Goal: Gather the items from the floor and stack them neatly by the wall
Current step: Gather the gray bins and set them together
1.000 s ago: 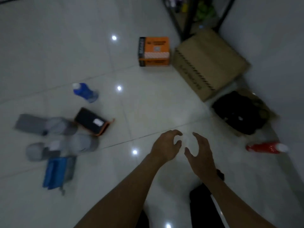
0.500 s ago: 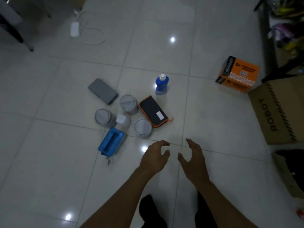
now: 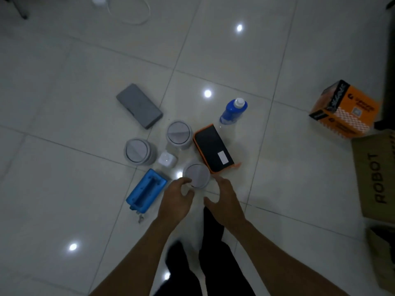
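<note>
A cluster of items lies on the white tiled floor [image 3: 64, 103], just ahead of the person's hands. Farthest left, at about ten o'clock from the hands, a flat grey rectangular case [image 3: 139, 105] lies on its own. Below it stands a grey round-lidded canister [image 3: 138, 152], and at nine o'clock from the hands a blue moulded plastic tray [image 3: 146, 191] lies with its hollow side up. A small white cube-shaped object [image 3: 167, 159] sits between the canisters. A second grey canister [image 3: 179, 135] stands at twelve o'clock, touching or just beside a black pouch with orange edging [image 3: 213, 148]. A third grey canister [image 3: 197, 175] stands nearest the hands.

The left hand [image 3: 175, 200] hovers with fingers curled loosely; its fingertips overlap this canister's near-left edge, though whether they touch it I cannot tell. The right hand [image 3: 227, 199] is spread and relaxed just to the canister's right, holding nothing.

At one o'clock a blue bottle with a white cap [image 3: 234, 111] stands beyond the pouch. Far right, at two o'clock, sits an orange and black carton [image 3: 344, 110], with a brown cardboard box marked ROBOT [image 3: 378, 178] just below it.
</note>
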Available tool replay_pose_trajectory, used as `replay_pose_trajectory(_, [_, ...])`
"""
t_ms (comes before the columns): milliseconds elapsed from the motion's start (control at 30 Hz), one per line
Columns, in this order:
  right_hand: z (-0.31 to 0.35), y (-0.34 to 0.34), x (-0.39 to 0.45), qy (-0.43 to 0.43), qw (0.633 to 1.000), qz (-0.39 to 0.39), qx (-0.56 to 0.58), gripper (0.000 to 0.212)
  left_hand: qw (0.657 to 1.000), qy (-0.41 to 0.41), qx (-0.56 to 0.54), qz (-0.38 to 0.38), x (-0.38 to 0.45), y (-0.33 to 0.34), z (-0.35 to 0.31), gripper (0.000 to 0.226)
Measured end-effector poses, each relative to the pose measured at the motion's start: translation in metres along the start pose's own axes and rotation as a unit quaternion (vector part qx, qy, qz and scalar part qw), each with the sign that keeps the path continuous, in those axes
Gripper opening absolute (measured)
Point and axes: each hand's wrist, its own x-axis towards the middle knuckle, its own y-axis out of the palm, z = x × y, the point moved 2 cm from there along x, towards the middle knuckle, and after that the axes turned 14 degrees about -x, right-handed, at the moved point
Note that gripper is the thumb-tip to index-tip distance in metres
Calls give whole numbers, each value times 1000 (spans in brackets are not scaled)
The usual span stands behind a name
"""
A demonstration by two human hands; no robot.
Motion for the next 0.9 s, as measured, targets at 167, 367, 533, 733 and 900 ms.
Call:
replay_pose_trajectory(167, [-17, 54, 74, -5, 999, 27, -42, 80, 999, -33, -36, 23, 57, 8, 35, 35])
replay_pose_trajectory(367, [-30, 105, 122, 30, 993, 24, -116, 120, 998, -40, -5, 54, 107, 19, 81, 45])
replay_pose_trajectory(533, [-31, 132, 132, 29, 990, -5, -139, 124, 993, -70, -15, 91, 124, 28, 108, 62])
replay_pose_trajectory(733, [-33, 138, 128, 34, 987, -57, -146, 117, 993, -57, -32, 99, 124, 31, 113, 63])
replay_pose_trajectory(900, [-20, 101, 105, 45, 992, -78, -89, 120, 994, -21, -11, 104, 105, 25, 81, 60])
